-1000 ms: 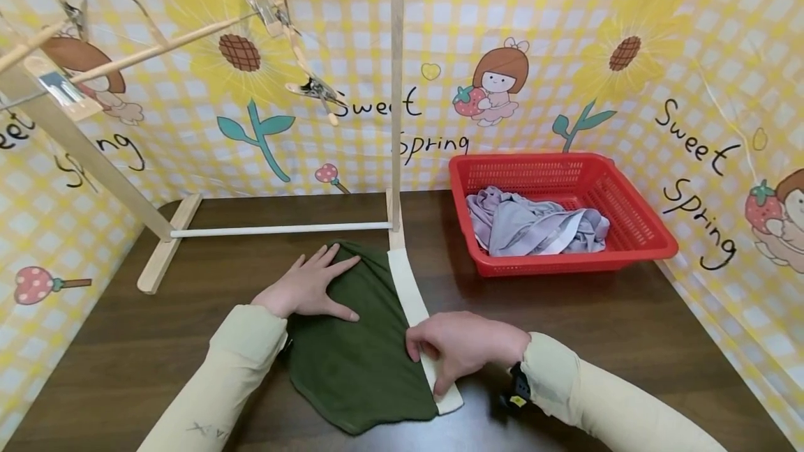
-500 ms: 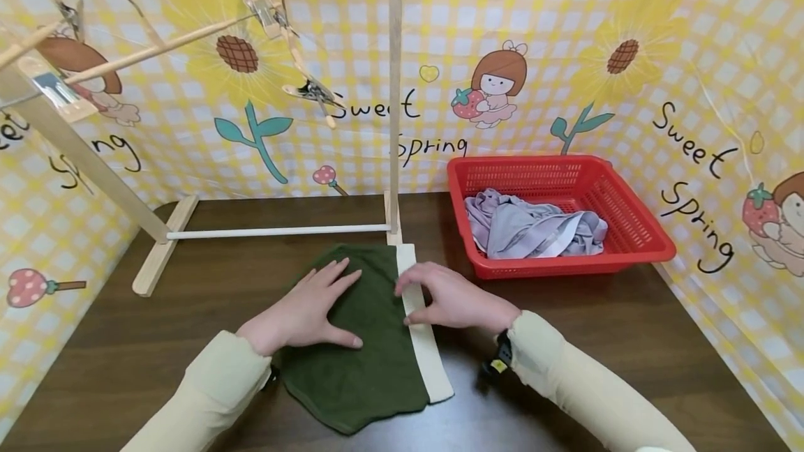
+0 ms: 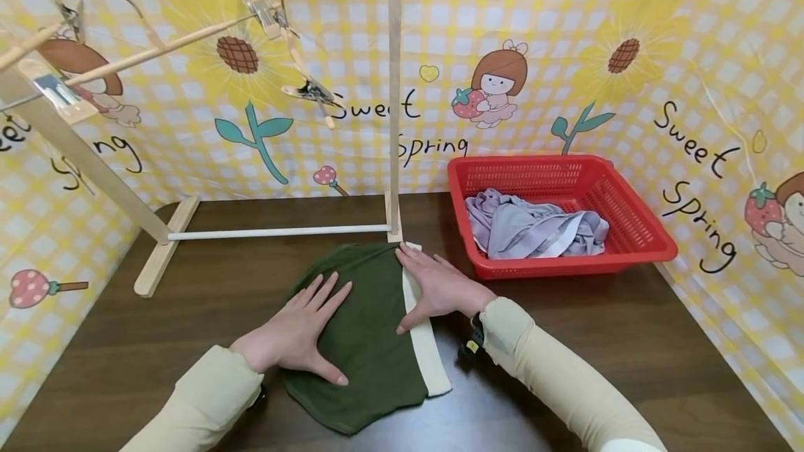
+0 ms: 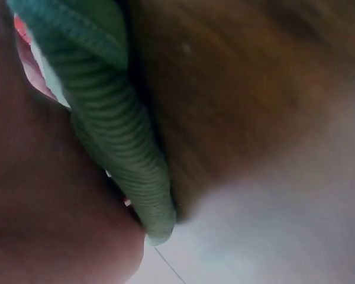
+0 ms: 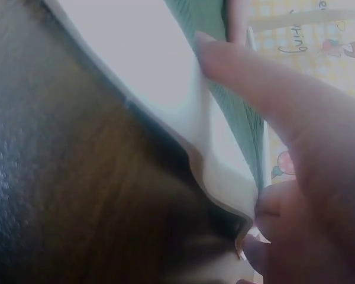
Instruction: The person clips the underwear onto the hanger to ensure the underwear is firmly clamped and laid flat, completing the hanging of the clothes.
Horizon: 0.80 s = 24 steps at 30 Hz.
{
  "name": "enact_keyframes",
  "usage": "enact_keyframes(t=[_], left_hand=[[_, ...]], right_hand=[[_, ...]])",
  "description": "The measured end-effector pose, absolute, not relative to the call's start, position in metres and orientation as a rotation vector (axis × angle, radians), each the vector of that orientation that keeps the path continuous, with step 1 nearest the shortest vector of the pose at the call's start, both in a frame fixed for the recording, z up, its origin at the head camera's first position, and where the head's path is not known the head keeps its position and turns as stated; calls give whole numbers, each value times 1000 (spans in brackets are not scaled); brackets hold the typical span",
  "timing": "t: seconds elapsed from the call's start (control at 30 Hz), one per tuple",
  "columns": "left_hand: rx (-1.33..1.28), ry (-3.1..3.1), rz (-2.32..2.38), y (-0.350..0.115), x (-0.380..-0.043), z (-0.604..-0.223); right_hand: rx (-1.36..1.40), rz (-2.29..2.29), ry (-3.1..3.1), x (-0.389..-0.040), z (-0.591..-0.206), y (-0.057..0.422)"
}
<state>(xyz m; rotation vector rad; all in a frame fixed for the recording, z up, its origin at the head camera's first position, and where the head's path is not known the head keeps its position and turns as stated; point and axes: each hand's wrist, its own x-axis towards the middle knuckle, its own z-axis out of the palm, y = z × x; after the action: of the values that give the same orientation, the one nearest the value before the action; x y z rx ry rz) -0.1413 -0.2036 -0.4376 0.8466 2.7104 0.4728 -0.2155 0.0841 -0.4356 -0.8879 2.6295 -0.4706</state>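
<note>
A folded dark green garment (image 3: 373,354) with a wide white waistband (image 3: 430,361) lies flat on the brown table, waistband to the right. My left hand (image 3: 300,332) rests on the green cloth with its fingers spread. Over the far part of the waistband my right hand (image 3: 440,286) lies with straight fingers, thumb toward the green cloth. The left wrist view has the ribbed green fabric (image 4: 115,130) beside the hand. Seen close up in the right wrist view, the white band (image 5: 127,47) ripples near the fingers, and its edge lifts slightly off the table.
At the back right stands a red plastic basket (image 3: 634,250) holding crumpled lilac clothing (image 3: 534,225). A wooden rack (image 3: 395,89) rises at the back left, where clip hangers (image 3: 163,47) hang from its top rail. Behind everything is a yellow checked cloth backdrop (image 3: 427,19).
The right hand has moved from the near end of the waistband to its far end, its fingers straightening. The waistband lies straighter. The left hand has slid slightly nearer across the cloth.
</note>
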Motion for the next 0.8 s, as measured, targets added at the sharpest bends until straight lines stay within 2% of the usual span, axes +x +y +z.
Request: enact_keyframes(t=[0.23,0.43,0.63,0.8], left_hand=[[859,2777,490,-199,-139,-437],[1014,2802,479,-185,-106,-426],[923,2738,385,-184,-82,-431],[903,2770,339,-194,-79,-444]], right_hand=[[-1006,-597,2626,-206,-422,91],[-1223,-514,2567,-169,-407,101],[-1449,-328,2390,-140,-417,113],[-1465,-220,2355,-134,-427,125]])
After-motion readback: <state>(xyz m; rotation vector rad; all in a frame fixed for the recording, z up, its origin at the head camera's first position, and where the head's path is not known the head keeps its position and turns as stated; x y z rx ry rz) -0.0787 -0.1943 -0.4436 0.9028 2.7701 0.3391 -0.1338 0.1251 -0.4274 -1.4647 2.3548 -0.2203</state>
